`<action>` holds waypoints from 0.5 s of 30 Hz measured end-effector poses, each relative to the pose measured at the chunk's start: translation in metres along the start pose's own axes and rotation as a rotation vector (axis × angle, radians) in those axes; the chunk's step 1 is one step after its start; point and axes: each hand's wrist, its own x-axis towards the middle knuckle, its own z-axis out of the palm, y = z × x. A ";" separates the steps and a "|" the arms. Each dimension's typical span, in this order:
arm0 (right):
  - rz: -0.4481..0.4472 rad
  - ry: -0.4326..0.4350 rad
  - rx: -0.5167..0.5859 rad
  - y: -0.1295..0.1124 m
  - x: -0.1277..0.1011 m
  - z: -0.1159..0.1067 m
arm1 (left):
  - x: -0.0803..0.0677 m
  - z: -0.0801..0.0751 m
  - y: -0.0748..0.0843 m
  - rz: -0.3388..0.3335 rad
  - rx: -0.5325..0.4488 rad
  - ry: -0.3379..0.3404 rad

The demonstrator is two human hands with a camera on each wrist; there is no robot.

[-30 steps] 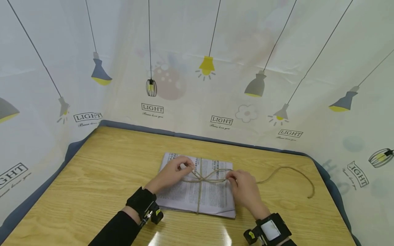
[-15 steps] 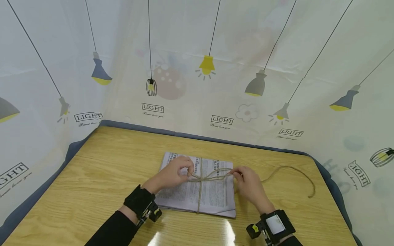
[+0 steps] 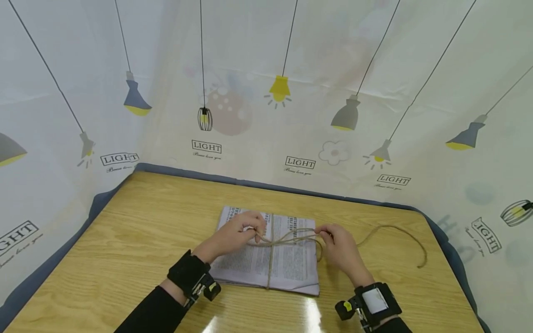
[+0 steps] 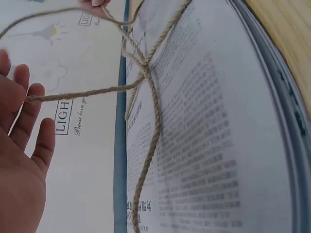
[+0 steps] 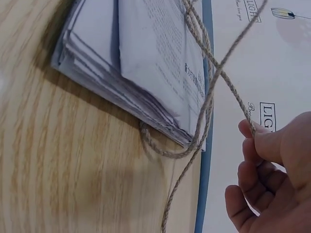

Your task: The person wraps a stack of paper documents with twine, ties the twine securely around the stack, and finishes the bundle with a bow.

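**Twine crossed over the newspaper stack**

My left hand (image 3: 239, 231) rests on the far left part of the folded newspapers (image 3: 287, 266), fingers curled, pinching one strand of the twine (image 3: 287, 238) just left of the crossing. My right hand (image 3: 339, 245) sits at the stack's right edge, thumb and forefinger pinching the other strand. Between my hands the twine crosses itself on top of the stack, over the strand running toward me. Right of my right hand, the loose tail (image 3: 399, 231) curves across the wooden table (image 3: 125, 240).
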 end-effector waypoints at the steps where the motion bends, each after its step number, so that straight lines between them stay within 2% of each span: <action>1: 0.001 0.000 -0.002 0.001 0.000 0.000 | 0.000 0.000 0.001 -0.005 -0.007 0.004; 6: 0.004 0.011 -0.011 0.004 -0.002 0.000 | 0.000 0.000 0.003 -0.065 0.060 0.022; 10: 0.005 0.001 -0.019 0.007 -0.003 0.003 | 0.002 0.003 0.002 -0.098 0.142 0.068; 15: 0.025 -0.044 -0.021 0.011 -0.004 0.010 | 0.005 0.005 0.002 -0.082 0.178 0.106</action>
